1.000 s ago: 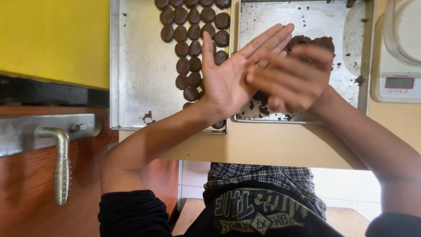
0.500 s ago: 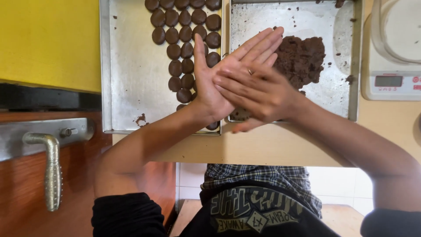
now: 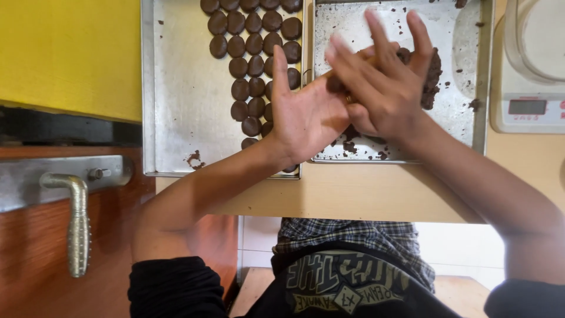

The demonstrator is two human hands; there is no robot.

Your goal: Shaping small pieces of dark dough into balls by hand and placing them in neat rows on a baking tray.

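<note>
My left hand (image 3: 300, 118) lies palm up with its fingers spread, over the seam between two metal trays. My right hand (image 3: 382, 94) presses flat on top of it, fingers fanned out. A small dark piece of dough (image 3: 335, 83) peeks out between the palms; most of it is hidden. Behind my right hand a lump of dark brown dough (image 3: 434, 70) rests on the right tray (image 3: 465, 118), which is strewn with crumbs. The left tray (image 3: 176, 88) carries several rows of flat round dark dough discs (image 3: 250, 59) beside my left thumb.
A white kitchen scale (image 3: 529, 88) with a small display stands to the right of the trays. A yellow surface (image 3: 65, 53) lies on the left; below it, a wooden door with a metal lever handle (image 3: 76, 224). The trays sit on a light wooden counter (image 3: 353, 194).
My right hand has slid forward over my left palm, toward the dough lump, with its fingers now pointing away from me. The view has shifted slightly.
</note>
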